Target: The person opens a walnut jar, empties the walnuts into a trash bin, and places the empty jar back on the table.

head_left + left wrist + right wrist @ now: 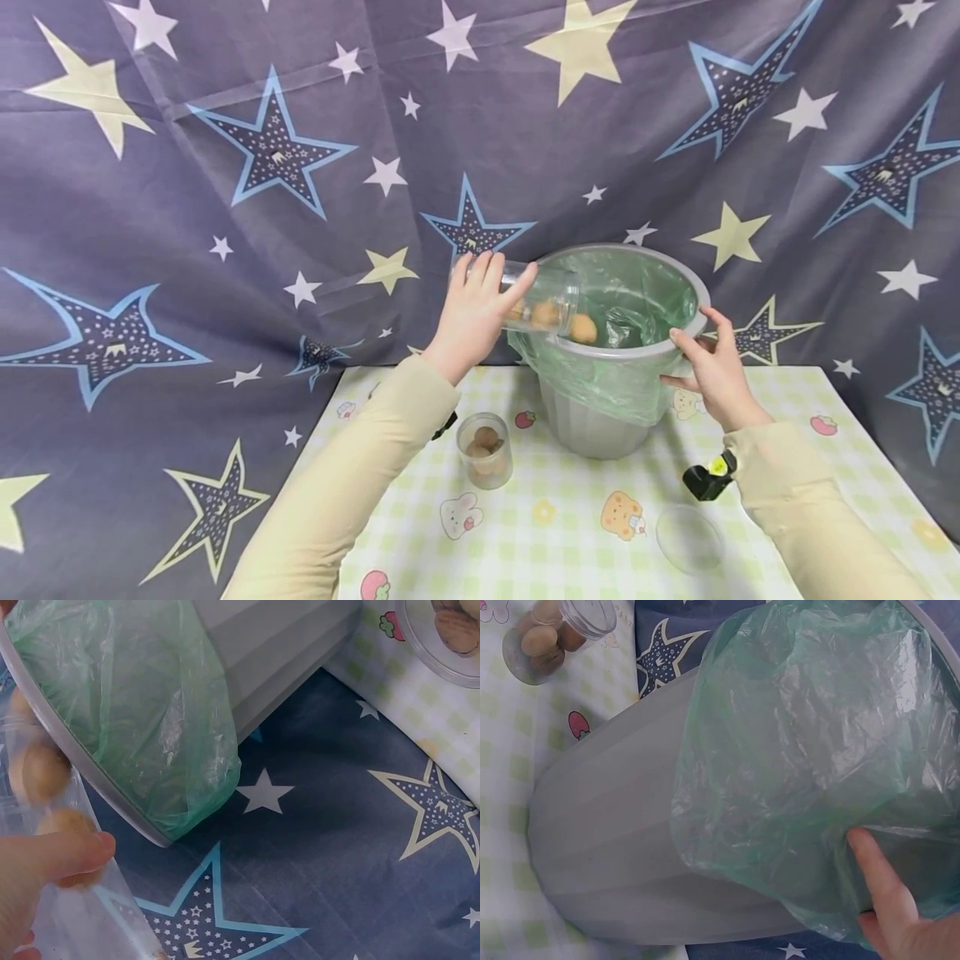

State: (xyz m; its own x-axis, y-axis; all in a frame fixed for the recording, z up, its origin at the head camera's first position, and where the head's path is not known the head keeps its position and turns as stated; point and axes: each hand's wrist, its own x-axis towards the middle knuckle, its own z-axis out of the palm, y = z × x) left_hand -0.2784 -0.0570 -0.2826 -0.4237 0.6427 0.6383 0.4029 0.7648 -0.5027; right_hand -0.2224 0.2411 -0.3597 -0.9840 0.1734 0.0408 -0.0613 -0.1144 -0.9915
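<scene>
One tilted jar [557,288] at the open bin rim [626,353]

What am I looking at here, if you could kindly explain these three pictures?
No machine, just a person's two bare hands. The widest picture comes from a head-worn camera, the others from one on each wrist. The left hand holds a clear jar of round tan pieces sideways at the rim of a grey bin. The right hand holds the bin, lined with a green plastic bag. On the checked tablecloth stand the bin and another jar of brown pieces; a clear disc, perhaps a lid, lies nearby.
</scene>
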